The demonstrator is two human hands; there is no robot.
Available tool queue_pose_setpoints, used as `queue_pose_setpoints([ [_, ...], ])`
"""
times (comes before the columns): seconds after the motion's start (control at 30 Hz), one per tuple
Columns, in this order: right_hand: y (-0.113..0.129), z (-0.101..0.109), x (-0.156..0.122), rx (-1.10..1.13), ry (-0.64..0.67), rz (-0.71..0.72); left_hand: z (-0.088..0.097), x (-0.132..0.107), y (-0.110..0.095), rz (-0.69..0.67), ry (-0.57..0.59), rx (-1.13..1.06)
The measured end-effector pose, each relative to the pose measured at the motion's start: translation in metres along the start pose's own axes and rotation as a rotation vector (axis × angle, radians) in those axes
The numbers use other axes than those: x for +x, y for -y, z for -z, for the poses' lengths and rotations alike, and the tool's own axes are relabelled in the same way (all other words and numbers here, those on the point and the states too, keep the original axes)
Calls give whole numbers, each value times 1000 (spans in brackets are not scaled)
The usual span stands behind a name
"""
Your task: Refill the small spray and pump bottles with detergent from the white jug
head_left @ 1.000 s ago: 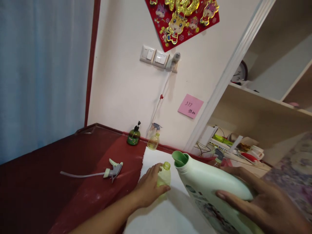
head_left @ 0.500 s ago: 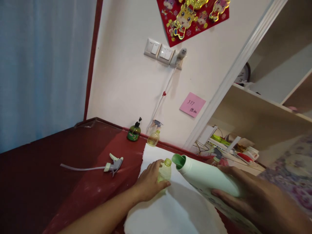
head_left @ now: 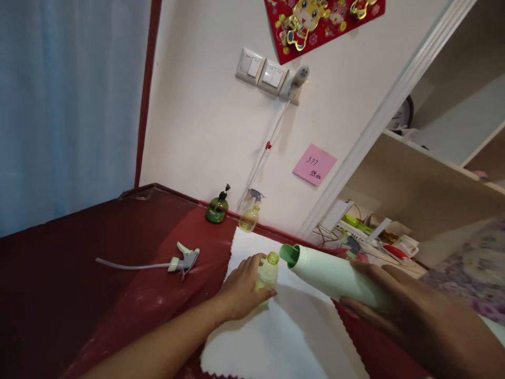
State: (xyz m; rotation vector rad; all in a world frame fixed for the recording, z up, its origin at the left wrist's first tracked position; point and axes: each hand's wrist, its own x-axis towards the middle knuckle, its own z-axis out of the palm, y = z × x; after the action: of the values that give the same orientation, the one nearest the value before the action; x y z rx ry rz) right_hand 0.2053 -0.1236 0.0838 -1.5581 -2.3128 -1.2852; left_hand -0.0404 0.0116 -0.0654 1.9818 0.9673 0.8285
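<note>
I've got left hand (head_left: pixel 240 289) clamped round the yellow bottle (head_left: pixel 269 271), holding it upright; right hand (head_left: pixel 418 321) grips the tipped detergent jug (head_left: pixel 335 273), spout at bottle's 3 o'clock.

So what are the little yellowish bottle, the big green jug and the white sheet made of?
Little bottle: clear yellow-tinted plastic, probably; you see through it. Big jug: opaque, smooth pale-green plastic, with a moulded spout. White sheet: matte cloth or paper; its edge looks ragged.

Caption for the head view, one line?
Left hand grips a small yellow bottle on white cloth; right hand holds a tilted green jug, spout beside it.
</note>
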Motion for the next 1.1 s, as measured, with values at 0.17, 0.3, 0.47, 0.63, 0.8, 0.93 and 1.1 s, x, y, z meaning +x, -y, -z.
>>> queue_pose_setpoints([
  [0.17, 0, 5, 4, -48, -41, 80, -1, 1, 2, -14, -6, -4],
  [0.3, 3, 5, 7, -67, -58, 89, -1, 1, 3, -28, -11, -11],
  [0.47, 2, 4, 10, -75, -25, 97, -1, 1, 4, -27, -12, -9],
  [0.63, 5, 8, 16, -95, -68, 147, 1, 1, 1, -20, -3, -5],
  [0.8, 5, 7, 16, -81, -68, 125, 2, 1, 0, -16, 3, -3],
  [0.93, 0, 9, 15, -91, -42, 176, 1, 1, 1, -28, -1, -8],
  [1.1, 3, 12, 17, -98, -78, 150, -1, 2, 4, -39, -18, -13],
])
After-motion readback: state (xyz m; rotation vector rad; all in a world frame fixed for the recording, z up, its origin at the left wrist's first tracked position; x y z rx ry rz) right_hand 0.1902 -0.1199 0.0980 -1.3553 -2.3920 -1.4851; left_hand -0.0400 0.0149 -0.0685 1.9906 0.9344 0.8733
